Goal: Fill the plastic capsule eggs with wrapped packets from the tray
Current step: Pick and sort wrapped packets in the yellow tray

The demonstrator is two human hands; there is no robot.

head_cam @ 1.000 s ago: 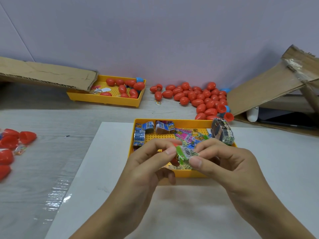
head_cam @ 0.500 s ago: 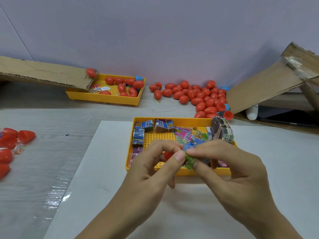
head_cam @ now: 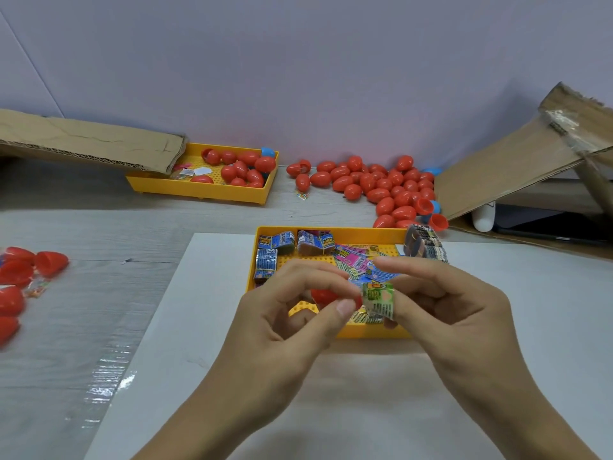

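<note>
My left hand (head_cam: pixel 292 313) holds a red capsule egg half (head_cam: pixel 323 296) between thumb and fingers, mostly hidden behind them. My right hand (head_cam: pixel 444 307) pinches a green wrapped packet (head_cam: pixel 378 300) right beside that red half, touching it. Both hands hover over the front of the near yellow tray (head_cam: pixel 374 332), which holds several blue, pink and green wrapped packets (head_cam: pixel 351 260).
A second yellow tray (head_cam: pixel 199 189) with red eggs sits at the back left under a cardboard flap (head_cam: pixel 89 141). A heap of red eggs (head_cam: pixel 384 185) lies at the back centre. Open red halves (head_cam: pixel 20 277) lie far left. A cardboard box (head_cam: pixel 517 161) leans at right.
The green packet was flat between both hands, then squeezed small; now my right hand holds it upright against the red half in my left hand. The view shifted slightly.
</note>
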